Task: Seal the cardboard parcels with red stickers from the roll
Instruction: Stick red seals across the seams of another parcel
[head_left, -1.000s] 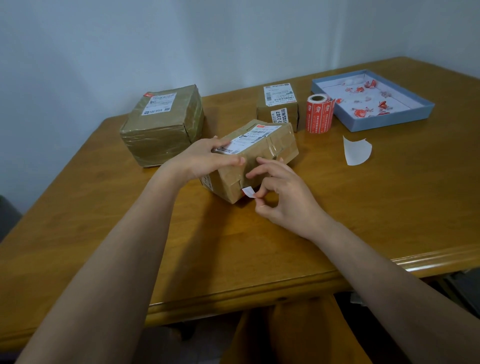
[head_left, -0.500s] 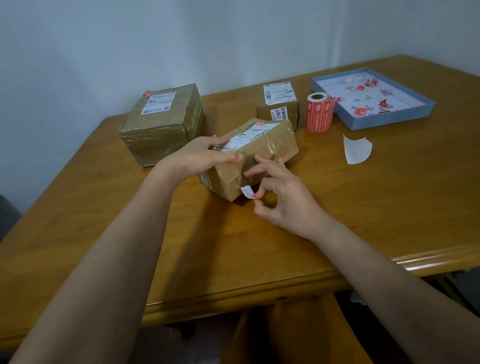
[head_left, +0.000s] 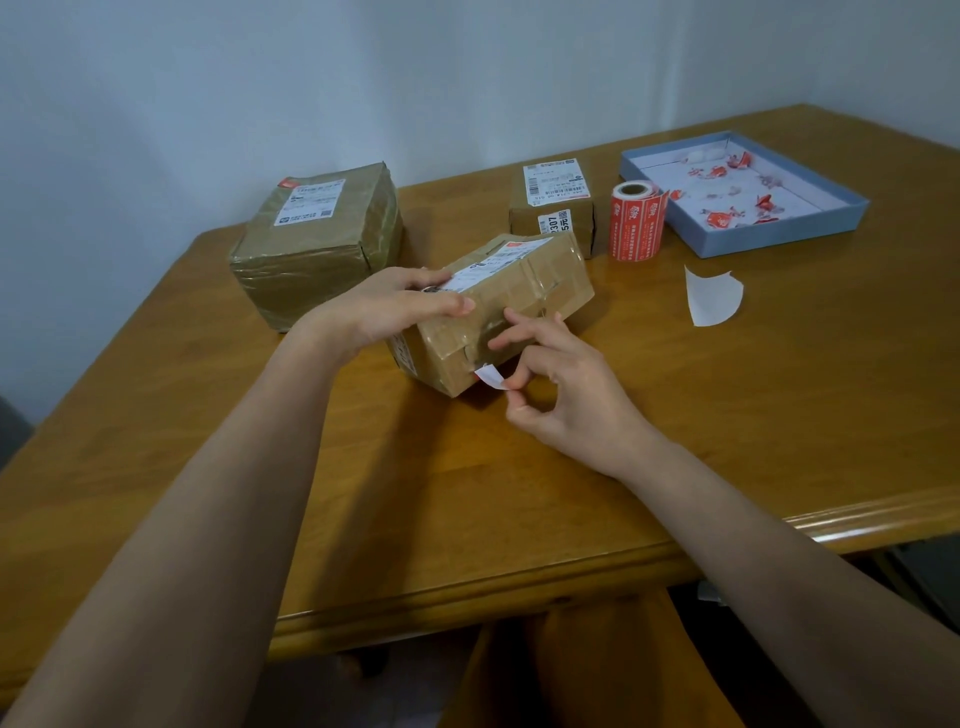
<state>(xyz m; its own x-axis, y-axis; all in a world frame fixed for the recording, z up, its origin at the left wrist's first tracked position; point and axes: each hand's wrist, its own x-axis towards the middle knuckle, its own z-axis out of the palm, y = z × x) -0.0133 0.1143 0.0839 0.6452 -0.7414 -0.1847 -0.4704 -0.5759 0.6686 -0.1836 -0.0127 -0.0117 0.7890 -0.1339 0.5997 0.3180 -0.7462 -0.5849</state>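
Right hand (head_left: 561, 395) pinches a sticker (head_left: 489, 375) between thumb and forefinger, white back showing, at the near lower corner of the tilted middle parcel (head_left: 498, 306); left hand (head_left: 395, 306) grips that parcel's top. Sticker looks not yet pressed flat, so this seal is unfinished. Red roll (head_left: 636, 221) stands behind; whether the large parcel (head_left: 317, 244) and small parcel (head_left: 553, 210) are sealed cannot be told.

I see a wooden table (head_left: 779, 415) set against a pale wall (head_left: 363, 78), and I take the table as my landmark. On its far right corner lies a shallow blue tray (head_left: 779, 241) holding crumpled red-and-white scraps (head_left: 719, 218). A curled white backing sheet (head_left: 711, 296) lies flat on the tabletop just in front of that tray, apart from it.
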